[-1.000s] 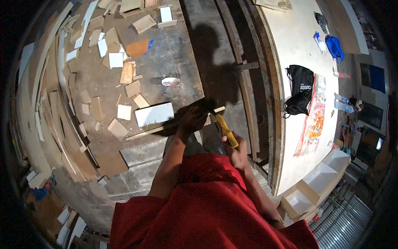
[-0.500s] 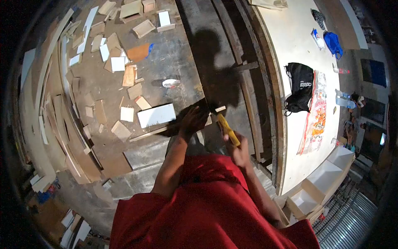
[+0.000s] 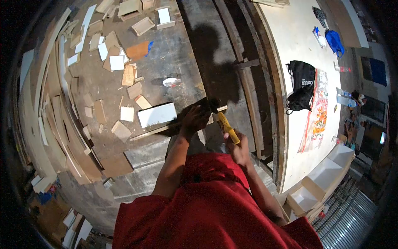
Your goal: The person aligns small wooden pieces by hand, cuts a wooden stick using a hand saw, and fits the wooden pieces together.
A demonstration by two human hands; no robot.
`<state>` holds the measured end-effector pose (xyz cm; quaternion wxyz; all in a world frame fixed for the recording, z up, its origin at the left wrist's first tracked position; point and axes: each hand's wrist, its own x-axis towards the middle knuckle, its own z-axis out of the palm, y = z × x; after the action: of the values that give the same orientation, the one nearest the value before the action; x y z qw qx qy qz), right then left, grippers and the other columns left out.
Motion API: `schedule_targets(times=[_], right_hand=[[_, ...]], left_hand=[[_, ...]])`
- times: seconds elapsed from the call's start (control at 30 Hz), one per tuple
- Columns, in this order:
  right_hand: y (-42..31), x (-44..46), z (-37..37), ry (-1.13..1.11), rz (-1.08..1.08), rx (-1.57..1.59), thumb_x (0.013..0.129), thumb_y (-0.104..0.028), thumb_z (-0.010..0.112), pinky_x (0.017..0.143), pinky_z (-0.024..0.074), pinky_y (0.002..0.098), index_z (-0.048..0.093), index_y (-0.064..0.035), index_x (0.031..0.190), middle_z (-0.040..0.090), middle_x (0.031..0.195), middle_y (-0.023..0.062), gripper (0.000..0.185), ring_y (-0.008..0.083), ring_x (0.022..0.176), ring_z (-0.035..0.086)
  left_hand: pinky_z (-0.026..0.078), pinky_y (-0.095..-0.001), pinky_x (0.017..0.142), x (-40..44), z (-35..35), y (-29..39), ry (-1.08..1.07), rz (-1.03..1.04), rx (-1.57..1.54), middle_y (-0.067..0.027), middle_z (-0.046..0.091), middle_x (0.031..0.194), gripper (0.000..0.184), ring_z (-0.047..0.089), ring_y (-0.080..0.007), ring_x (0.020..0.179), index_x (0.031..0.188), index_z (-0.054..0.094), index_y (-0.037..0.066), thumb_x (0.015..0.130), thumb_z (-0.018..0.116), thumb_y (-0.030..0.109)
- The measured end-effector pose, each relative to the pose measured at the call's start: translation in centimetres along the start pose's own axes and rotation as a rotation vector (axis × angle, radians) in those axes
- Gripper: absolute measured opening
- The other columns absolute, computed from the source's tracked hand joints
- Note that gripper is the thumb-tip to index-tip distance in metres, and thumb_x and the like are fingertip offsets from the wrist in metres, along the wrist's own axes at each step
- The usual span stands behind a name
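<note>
My right hand (image 3: 238,148) is closed round the yellow handle of a handsaw (image 3: 226,126); its blade is hard to make out in the dark. A narrow wooden strip (image 3: 155,133) lies along the near part of the work table, its pale end (image 3: 222,108) sticking out past the table's edge beside the saw. Over this strip, close to that edge, my left hand (image 3: 195,119) grips and presses it down, its fingers partly lost in shadow. Just beyond the strip lies a white board (image 3: 157,115), with a jagged, tooth-like shadow along its near side.
Wood offcuts (image 3: 121,130) and small boxes (image 3: 143,26) are scattered over the table (image 3: 186,62). Long boards (image 3: 62,133) lie at the left. To the right, a pale panel (image 3: 273,45) carries a black drawstring bag (image 3: 302,85) and a printed plastic sack (image 3: 318,114).
The saw and my right hand have shifted only slightly. A toothed shadow now shows on the white board. My left hand stays on the strip; the view has moved a little.
</note>
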<state>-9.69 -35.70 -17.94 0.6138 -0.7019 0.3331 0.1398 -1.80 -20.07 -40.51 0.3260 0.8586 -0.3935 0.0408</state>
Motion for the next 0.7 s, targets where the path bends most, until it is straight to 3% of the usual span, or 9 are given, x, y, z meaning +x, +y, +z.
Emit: schedule_targets(times=[0.07, 0.1, 0.17, 0.23, 0.37, 0.53, 0.7], right_hand=[[-0.1, 0.8, 0.0, -0.045, 0.034, -0.021, 0.096, -0.030, 0.062, 0.055, 0.0303, 0.0257, 0.060, -0.0025, 0.093, 0.047, 0.071, -0.0063, 0.028, 0.0064, 0.062, 0.040], [0.4, 0.4, -0.3, -0.047, 0.043, -0.021, 0.096, -0.030, 0.062, 0.055, 0.0303, 0.0257, 0.060, -0.0025, 0.093, 0.047, 0.071, -0.0063, 0.028, 0.0064, 0.062, 0.040], [1.1, 0.2, -1.0, -0.072, -0.040, 0.004, 0.096, -0.028, 0.061, 0.055, 0.0303, 0.0253, 0.060, -0.0020, 0.093, 0.048, 0.071, -0.0065, 0.027, 0.0063, 0.062, 0.041], [-1.4, -0.7, -0.8, -0.027, 0.008, -0.024, 0.096, -0.030, 0.061, 0.057, 0.0332, 0.0269, 0.060, -0.0007, 0.093, 0.049, 0.073, -0.0042, 0.030, 0.0077, 0.066, 0.042], [-0.8, -0.1, -1.1, -0.015, 0.100, -0.062, 0.096, -0.033, 0.063, 0.059, 0.0351, 0.0292, 0.059, 0.0020, 0.090, 0.050, 0.072, -0.0032, 0.036, 0.0087, 0.069, 0.043], [-1.0, -1.0, -1.1, 0.040, 0.080, -0.048, 0.096, -0.034, 0.063, 0.058, 0.0340, 0.0295, 0.057, 0.0013, 0.084, 0.048, 0.069, -0.0032, 0.037, 0.0092, 0.066, 0.042], [-0.8, -1.9, -1.5, 0.003, 0.095, -0.086, 0.096, -0.031, 0.062, 0.065, 0.0402, 0.0310, 0.060, 0.0026, 0.092, 0.052, 0.074, 0.0022, 0.034, 0.0116, 0.073, 0.046]], left_hand=[[0.049, -0.0509, 0.097, 0.9, -1.1, 0.2, 0.066, -0.003, -0.041, -0.0115, 0.068, 0.114, 0.031, 0.062, -0.0354, 0.106, 0.116, 0.067, 0.012, 0.087, 0.062, 0.020], [0.049, -0.0507, 0.096, 1.2, -1.7, 0.5, -0.132, -0.107, -0.051, -0.0116, 0.068, 0.114, 0.030, 0.062, -0.0356, 0.105, 0.115, 0.067, 0.012, 0.087, 0.062, 0.019], [0.050, -0.0505, 0.094, 1.9, -1.7, 0.7, -0.323, -0.195, -0.063, -0.0116, 0.068, 0.113, 0.029, 0.062, -0.0358, 0.104, 0.114, 0.067, 0.011, 0.086, 0.062, 0.017], [0.050, -0.0503, 0.091, 1.0, 0.1, 0.0, 0.002, -0.069, -0.125, -0.0117, 0.068, 0.113, 0.029, 0.062, -0.0356, 0.102, 0.113, 0.067, 0.011, 0.085, 0.061, 0.016], [0.050, -0.0501, 0.091, 0.4, 0.0, -0.3, -0.200, -0.053, -0.073, -0.0116, 0.068, 0.114, 0.030, 0.062, -0.0365, 0.102, 0.113, 0.068, 0.011, 0.084, 0.062, 0.017], [0.050, -0.0484, 0.092, -0.3, 1.2, -0.7, 0.012, 0.054, 0.058, -0.0101, 0.067, 0.114, 0.030, 0.062, -0.0373, 0.102, 0.112, 0.068, 0.011, 0.083, 0.063, 0.017], [0.050, -0.0486, 0.095, -0.7, 1.0, 0.0, -0.053, 0.061, 0.047, -0.0098, 0.068, 0.113, 0.030, 0.062, -0.0355, 0.105, 0.111, 0.068, 0.011, 0.083, 0.063, 0.017]])
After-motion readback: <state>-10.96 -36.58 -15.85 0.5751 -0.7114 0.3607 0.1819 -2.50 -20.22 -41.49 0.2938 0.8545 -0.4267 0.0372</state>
